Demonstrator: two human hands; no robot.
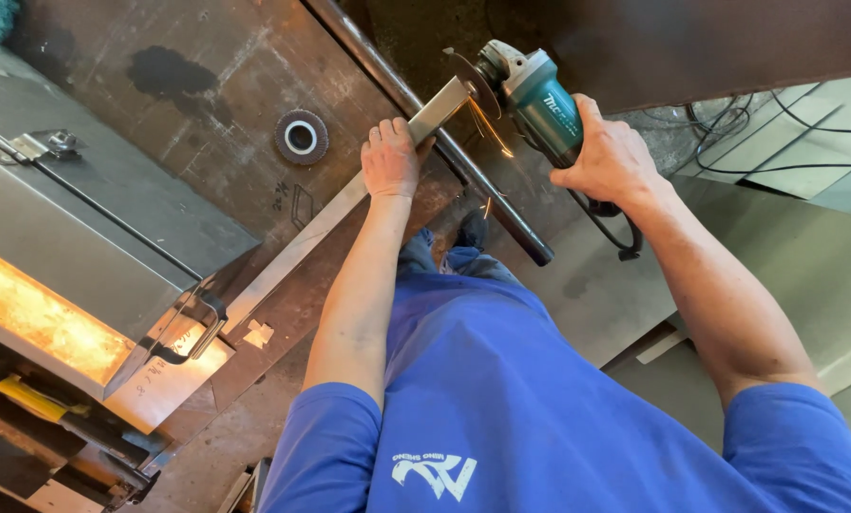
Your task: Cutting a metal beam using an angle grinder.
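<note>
Fingers atop the steel bar

Teal grinder, grey steel bar

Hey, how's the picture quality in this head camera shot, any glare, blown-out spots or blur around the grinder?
In the head view, the orange glow at lower left is blown out and shows no detail; the sparks at the angle grinder streak into thin lines; the left hand on the metal bar and the right hand look sharp; the top right corner lies in deep shadow.
</note>
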